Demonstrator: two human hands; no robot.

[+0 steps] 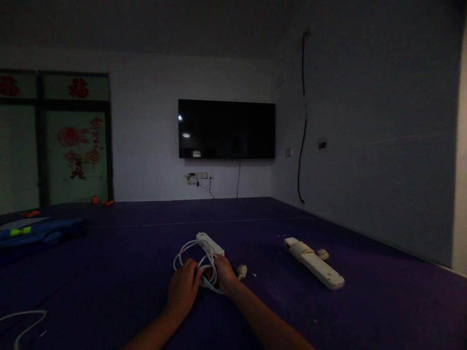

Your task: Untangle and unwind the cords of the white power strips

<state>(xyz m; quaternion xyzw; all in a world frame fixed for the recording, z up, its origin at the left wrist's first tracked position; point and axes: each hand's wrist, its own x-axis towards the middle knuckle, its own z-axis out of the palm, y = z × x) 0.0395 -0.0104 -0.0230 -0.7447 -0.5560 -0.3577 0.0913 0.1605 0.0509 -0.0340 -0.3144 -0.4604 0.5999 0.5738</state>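
Here, left hand and right hand, fingers curled, apparently grip the coiled cord; wrapped power strip at three o'clock.

Bare forearms angled inward, left hand and right hand close together, both curled.

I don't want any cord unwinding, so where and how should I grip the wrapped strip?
Probably by the bare near end of the wrapped strip, coming from the near side and gripping across its narrow width: the cord is coiled round the far part, and the plug lies beside its right edge.
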